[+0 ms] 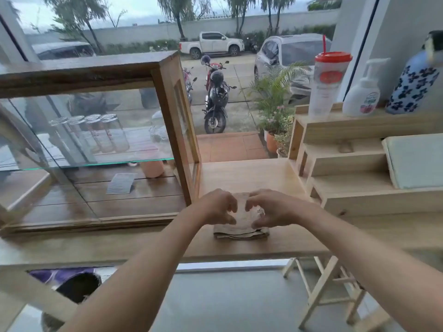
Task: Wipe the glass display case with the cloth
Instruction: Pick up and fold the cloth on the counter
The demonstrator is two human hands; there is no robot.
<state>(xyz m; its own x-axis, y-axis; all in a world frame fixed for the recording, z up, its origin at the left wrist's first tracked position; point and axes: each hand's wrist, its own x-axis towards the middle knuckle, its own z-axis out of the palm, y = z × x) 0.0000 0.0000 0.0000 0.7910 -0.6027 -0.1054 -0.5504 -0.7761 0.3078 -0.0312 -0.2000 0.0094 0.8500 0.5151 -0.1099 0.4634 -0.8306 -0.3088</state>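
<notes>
Two bare forearms reaching in from the bottom edge, meeting over the pale wooden surface. Left hand and right hand side by side, fingers curled, both touching a small clear, crinkled object between them; too blurred to name, and cannot tell whether either hand actually clamps it. Under the hands, a folded grey-beige cloth, lying flat near the front edge of the surface. Just left of the cloth, the glass display case with a wooden frame, standing on the same surface; its near glass panel tilted outward. Inside, a row of upturned glasses on a glass shelf, a pink cup and a printed card on the wooden floor of the case. To the right, stepped wooden shelves carrying a red-lidded tumbler, a white pump bottle and a blue patterned bottle.
</notes>
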